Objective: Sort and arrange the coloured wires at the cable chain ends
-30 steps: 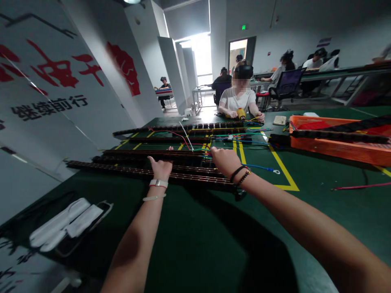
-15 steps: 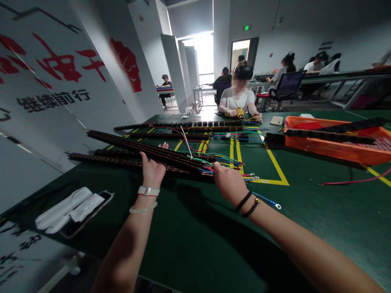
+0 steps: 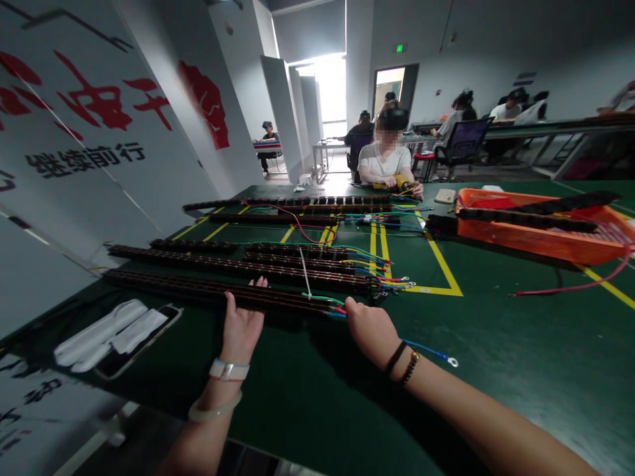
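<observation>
Bundle — across the left fingers, wires within right fingers.

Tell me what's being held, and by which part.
A long dark bundle: left hand beneath it partway along, right hand gripping the wires at its end.

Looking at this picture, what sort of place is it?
Probably an assembly workshop: dark bars with coloured wires lie on a green table, and a co-worker opposite handles a yellow tool.

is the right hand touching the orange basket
No, the right hand grips the wires at the end of the nearest bar, well apart from the basket.
</observation>
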`<move>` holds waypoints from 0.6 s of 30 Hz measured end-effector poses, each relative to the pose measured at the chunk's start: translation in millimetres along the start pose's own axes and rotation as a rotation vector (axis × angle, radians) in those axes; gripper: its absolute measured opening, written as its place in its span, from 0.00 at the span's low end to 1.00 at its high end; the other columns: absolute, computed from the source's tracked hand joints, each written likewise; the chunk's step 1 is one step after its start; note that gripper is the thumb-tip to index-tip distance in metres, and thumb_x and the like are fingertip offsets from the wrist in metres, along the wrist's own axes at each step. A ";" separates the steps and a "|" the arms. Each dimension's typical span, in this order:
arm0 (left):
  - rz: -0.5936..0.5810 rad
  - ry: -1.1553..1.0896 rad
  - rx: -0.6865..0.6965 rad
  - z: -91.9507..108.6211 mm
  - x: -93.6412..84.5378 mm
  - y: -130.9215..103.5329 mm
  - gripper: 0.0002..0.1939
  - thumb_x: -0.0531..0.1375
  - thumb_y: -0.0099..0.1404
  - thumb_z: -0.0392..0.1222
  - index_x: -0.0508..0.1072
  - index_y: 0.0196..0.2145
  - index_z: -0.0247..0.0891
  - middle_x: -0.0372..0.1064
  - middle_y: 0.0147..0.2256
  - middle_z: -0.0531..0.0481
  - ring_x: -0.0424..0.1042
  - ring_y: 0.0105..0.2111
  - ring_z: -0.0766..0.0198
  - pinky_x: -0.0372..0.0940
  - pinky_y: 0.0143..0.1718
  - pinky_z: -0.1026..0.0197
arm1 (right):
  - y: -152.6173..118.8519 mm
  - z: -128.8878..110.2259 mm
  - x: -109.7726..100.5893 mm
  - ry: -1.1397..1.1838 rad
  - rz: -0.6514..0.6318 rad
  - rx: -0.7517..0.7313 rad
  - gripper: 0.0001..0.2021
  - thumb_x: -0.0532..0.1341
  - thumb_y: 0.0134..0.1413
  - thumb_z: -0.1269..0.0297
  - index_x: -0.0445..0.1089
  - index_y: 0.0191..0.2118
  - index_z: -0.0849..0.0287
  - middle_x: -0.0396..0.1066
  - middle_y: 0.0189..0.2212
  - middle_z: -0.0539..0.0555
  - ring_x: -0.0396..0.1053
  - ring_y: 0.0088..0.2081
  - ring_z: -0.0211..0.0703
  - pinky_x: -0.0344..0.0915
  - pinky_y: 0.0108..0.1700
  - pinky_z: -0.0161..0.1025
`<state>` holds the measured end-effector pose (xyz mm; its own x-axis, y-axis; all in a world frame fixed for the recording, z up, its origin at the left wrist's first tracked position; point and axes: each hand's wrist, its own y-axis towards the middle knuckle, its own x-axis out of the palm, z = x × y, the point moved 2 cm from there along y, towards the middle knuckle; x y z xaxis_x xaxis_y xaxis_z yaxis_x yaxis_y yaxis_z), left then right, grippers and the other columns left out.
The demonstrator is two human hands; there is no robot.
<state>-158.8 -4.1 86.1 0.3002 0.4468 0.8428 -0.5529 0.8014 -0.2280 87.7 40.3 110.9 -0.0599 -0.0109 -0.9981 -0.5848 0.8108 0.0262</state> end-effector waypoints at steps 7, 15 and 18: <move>0.152 0.308 -0.149 -2.4 -6.1 -30.1 0.21 0.48 0.66 0.53 0.65 0.53 0.46 0.67 0.51 0.41 0.59 0.57 0.53 0.59 0.56 0.43 | 6.1 18.6 13.2 -0.029 -0.006 0.034 0.10 0.45 0.61 0.73 0.62 0.42 0.60 0.73 0.32 0.58 0.74 0.31 0.45 0.63 0.27 0.34; 0.181 0.474 0.057 20.5 -5.6 -30.2 0.18 0.49 0.63 0.39 0.68 0.49 0.44 0.56 0.59 0.45 0.56 0.59 0.61 0.49 0.62 0.56 | 15.6 34.1 47.2 -0.041 -0.059 -0.044 0.09 0.49 0.61 0.71 0.66 0.39 0.61 0.73 0.34 0.58 0.73 0.35 0.45 0.63 0.32 0.36; 0.178 0.502 0.188 44.1 3.1 13.5 0.17 0.51 0.63 0.38 0.66 0.50 0.44 0.50 0.62 0.48 0.52 0.61 0.64 0.48 0.62 0.60 | 16.0 39.1 40.3 -0.040 -0.010 -0.075 0.10 0.57 0.57 0.59 0.68 0.37 0.61 0.72 0.35 0.59 0.70 0.38 0.48 0.63 0.37 0.40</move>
<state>-199.6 -9.4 107.2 0.4973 0.7398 0.4532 -0.7438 0.6324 -0.2163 107.5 75.7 68.9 -0.0219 0.0055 -0.9997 -0.6444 0.7645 0.0184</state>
